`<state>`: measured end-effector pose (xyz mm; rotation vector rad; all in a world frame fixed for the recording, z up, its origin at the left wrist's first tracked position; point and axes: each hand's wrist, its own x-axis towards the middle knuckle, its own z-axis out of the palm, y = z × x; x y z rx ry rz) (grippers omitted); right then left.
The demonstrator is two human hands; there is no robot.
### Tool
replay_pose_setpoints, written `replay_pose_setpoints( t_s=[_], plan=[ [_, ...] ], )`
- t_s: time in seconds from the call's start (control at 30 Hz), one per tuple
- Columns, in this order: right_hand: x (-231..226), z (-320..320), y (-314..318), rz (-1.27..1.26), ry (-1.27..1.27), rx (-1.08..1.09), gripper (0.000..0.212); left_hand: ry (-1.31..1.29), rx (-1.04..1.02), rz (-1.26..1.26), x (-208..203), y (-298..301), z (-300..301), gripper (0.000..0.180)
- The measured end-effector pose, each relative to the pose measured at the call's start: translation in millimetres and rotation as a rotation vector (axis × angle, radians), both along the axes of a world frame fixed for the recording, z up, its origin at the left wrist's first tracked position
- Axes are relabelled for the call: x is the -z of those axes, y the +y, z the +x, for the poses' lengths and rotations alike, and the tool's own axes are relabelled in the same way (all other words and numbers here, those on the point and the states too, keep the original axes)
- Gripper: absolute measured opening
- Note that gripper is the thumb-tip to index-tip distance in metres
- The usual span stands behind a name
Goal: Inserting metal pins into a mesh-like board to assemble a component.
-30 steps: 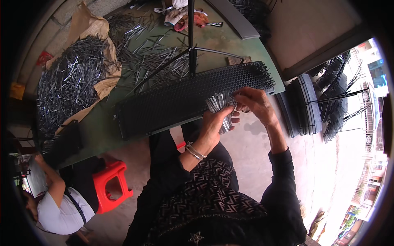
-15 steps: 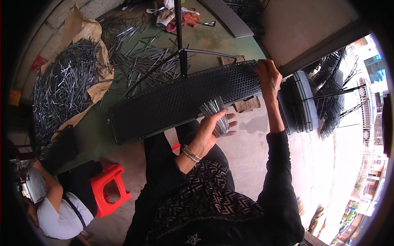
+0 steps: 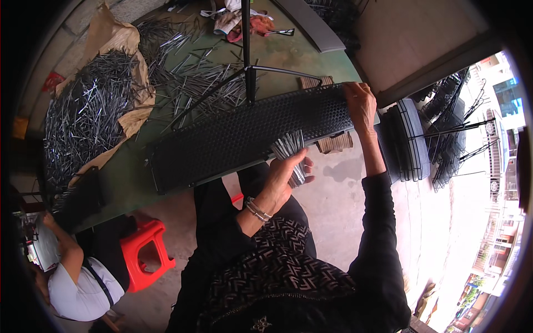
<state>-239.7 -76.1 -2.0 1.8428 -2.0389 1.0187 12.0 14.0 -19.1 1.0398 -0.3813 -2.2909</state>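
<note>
Green-topped table [image 3: 127, 186] beyond left hand [image 3: 280, 177] and right hand [image 3: 362, 105]; hands apart.

Long black honeycomb-mesh panel [image 3: 233, 127] at its near side, just beyond left hand; right hand's bent fingers touch its right end, grip cannot be told. Heap of thin dark strips [image 3: 91, 100] on brown paper [image 3: 111, 36], well left of the 2 hands. Left hand clamped on fanned bundle of silver-grey strips [image 3: 290, 145].

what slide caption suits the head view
Left hand holds thin strips, right hand at end of black mesh panel.
</note>
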Motion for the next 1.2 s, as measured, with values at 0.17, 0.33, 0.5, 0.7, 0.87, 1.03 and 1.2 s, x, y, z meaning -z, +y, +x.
replay_pose_setpoints(
  t_s=[0.17, 0.33, 0.5, 0.7, 0.87, 1.03, 1.2],
  plan=[
    [-6, 11, 2, 0.116, 0.23, 0.047, 0.017, 0.003, -0.038, -0.061, -7, -3, 3, 0.018],
    [-13, 24, 14, 0.1, -0.027, 0.033, 0.024, -0.011, -0.028, -0.113, -14, -3, 2, 0.02],
    [-44, 71, 62, 0.731, -0.808, -0.481, 0.023, -0.034, -0.034, -0.163, -21, -4, 7, 0.022],
    [-46, 80, 76, 0.771, -0.935, -0.448, 0.013, -0.103, 0.054, -0.171, -23, 0, 5, 0.025],
    [-46, 73, 81, 0.774, -0.944, -0.461, 0.01, -0.093, 0.075, -0.179, -20, 3, 5, 0.027],
    [-36, 40, 78, 0.422, -0.777, -0.337, 0.015, -0.023, -0.039, -0.079, -11, -1, 0, 0.028],
    [-38, 8, 48, 0.035, -0.369, -0.043, 0.015, -0.015, 0.031, -0.007, 1, -1, -3, 0.026]
  ],
)
